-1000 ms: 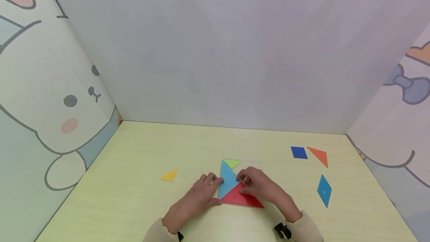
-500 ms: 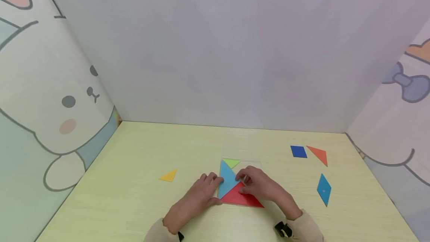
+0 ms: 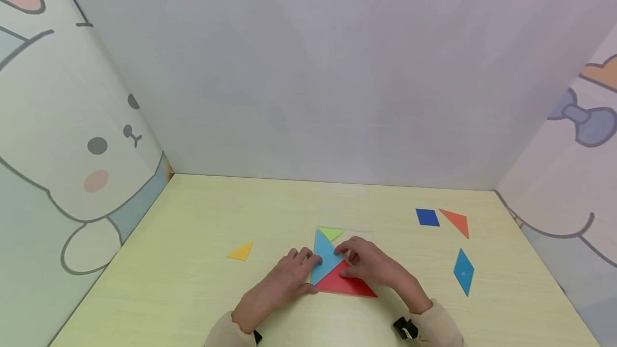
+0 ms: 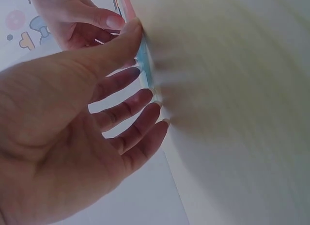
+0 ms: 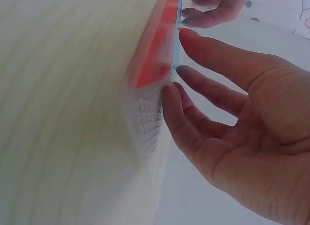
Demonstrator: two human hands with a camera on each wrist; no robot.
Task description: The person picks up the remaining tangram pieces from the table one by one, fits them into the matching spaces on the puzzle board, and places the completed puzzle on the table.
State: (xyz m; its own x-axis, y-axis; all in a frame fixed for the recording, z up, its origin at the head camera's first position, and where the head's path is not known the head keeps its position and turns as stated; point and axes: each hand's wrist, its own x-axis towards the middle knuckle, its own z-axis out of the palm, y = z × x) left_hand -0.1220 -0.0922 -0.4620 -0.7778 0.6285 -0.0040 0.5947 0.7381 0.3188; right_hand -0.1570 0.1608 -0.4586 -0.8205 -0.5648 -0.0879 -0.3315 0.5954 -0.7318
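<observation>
A light blue triangle [image 3: 324, 256] and a red triangle [image 3: 344, 283] meet along a slanted seam in a pale, see-through tray [image 3: 362, 233]. A small green triangle [image 3: 331, 233] sits at the tray's far left corner. My left hand [image 3: 288, 277] lies at the tray's left side, index fingertip on the blue triangle's edge and thumb by the near left corner. My right hand [image 3: 368, 262] reaches over from the right. Its thumb rests on the red triangle and its index fingertip on the blue one. In the right wrist view, the tray's bare textured bottom [image 5: 147, 113] shows beside the red.
To the left on the table [image 3: 193, 218] lies a yellow triangle [image 3: 241, 251]. At right are a dark blue parallelogram-looking square [image 3: 427, 217], an orange triangle [image 3: 457, 222] and a blue rhombus-like piece [image 3: 464, 272]. A pale wall stands behind, with cartoon-printed walls at both sides.
</observation>
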